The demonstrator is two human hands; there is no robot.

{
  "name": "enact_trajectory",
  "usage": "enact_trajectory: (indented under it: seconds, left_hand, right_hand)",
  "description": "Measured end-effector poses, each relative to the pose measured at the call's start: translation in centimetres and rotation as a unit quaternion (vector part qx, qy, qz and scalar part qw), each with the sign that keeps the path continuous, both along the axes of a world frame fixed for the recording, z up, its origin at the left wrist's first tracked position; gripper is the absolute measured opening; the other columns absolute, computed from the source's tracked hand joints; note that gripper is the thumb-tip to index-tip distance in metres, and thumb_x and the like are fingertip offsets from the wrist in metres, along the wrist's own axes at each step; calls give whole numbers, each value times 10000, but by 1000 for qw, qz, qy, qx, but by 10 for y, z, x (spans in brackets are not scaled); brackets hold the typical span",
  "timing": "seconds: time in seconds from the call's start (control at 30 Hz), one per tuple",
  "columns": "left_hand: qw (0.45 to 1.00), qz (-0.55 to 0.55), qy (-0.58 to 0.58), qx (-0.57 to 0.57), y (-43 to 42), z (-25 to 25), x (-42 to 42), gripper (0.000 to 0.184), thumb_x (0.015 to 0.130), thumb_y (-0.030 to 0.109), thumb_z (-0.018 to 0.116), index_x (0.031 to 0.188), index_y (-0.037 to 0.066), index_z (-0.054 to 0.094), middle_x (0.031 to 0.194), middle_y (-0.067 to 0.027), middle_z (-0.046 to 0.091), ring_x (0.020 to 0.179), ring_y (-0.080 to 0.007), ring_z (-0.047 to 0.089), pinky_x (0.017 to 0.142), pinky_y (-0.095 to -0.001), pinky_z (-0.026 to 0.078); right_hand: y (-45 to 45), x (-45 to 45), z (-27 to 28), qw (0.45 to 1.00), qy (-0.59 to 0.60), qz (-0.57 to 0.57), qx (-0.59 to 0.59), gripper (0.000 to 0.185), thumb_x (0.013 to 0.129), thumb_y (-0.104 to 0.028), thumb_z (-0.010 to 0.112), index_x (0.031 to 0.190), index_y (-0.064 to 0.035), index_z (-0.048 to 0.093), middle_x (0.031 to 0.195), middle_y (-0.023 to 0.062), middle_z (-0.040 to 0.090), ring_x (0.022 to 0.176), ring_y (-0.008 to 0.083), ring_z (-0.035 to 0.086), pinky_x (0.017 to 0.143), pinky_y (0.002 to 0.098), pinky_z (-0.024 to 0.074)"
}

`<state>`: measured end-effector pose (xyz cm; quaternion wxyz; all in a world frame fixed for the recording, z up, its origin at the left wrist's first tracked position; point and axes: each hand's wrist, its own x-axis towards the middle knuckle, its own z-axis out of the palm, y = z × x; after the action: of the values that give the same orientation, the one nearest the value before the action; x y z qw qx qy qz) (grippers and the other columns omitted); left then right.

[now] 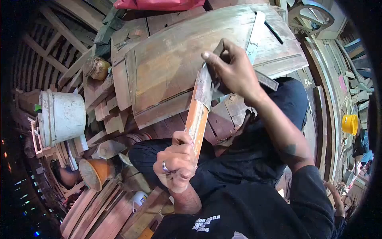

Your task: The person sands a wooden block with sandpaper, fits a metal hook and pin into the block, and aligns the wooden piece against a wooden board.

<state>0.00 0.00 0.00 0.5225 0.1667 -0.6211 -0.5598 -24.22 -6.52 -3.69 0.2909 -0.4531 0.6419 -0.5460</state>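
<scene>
My left hand [175, 161], with a ring on one finger, is wrapped round the lower end of an orange strip-like tool [195, 123] with worn, pale patches. Its upper part has a greyish metal or worn piece [204, 88] around it. My right hand [232, 67] is curled at the upper end, thumb and fingers bent round a dark, thin piece whose shape is partly hidden. Behind both lies a large wooden panel [171, 59], dusty and curved along its top. A pale metal straightedge [255, 34] rests on it, partly hidden by my right hand.
A white bucket [67, 115], a jar [96, 68] and an orange container [93, 174] stand at the left. Wooden planks [95, 213] lie at lower left. At the right are long boards [322, 107], a yellow bucket [349, 124] and another person's hand [336, 199].
</scene>
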Motion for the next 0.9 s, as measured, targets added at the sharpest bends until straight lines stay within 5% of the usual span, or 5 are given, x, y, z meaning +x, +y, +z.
enact_trajectory:
  seconds: [0.1, 0.23, 0.5, 0.7, 0.9]
  left_hand:
    - [1000, 8, -7, -7, -2, 4, 4, 392, 929, 306, 696, 649, 59, 576, 493, -12, 513, 445, -158, 479, 802, -427, 414]
    - [1000, 4, 5, 6, 3, 3, 3, 389, 926, 298, 699, 648, 57, 572, 494, -11, 511, 445, -154, 480, 805, -425, 416]
    - [1000, 6, 6, -7, 0, 1, 1, 331, 853, 245, 677, 618, 66, 529, 487, -9, 503, 444, -150, 487, 821, -416, 412]
    - [999, 27, 30, 11, -1, -2, -2, 441, 916, 323, 686, 592, 82, 510, 472, -8, 489, 429, -147, 477, 819, -418, 409]
    - [1000, 24, -5, 5, -4, -1, -2, 534, 966, 408, 695, 587, 82, 507, 470, 1, 492, 429, -148, 492, 820, -418, 404]
  right_hand:
    - [9, 13, 0, 997, -55, 49, 9, 336, 1036, -276, 741, 890, -35, 558, 631, 29, 643, 524, 56, 570, 461, 253, 416]
    - [-1, 3, -3, 999, 31, -10, -14, 421, 973, -354, 794, 898, 21, 619, 659, 180, 647, 602, 222, 644, 581, 405, 503]
    - [5, -1, 10, 999, -26, 1, 34, 428, 987, -356, 777, 877, 16, 598, 636, 125, 644, 589, 178, 655, 554, 370, 492]
    - [9, 0, -2, 998, -21, 59, 3, 328, 1037, -276, 738, 883, -49, 559, 617, 14, 612, 492, 77, 607, 424, 259, 431]
    - [13, 7, -8, 996, 26, 76, -43, 335, 1027, -274, 751, 860, -54, 562, 618, 10, 611, 513, 65, 599, 460, 260, 461]
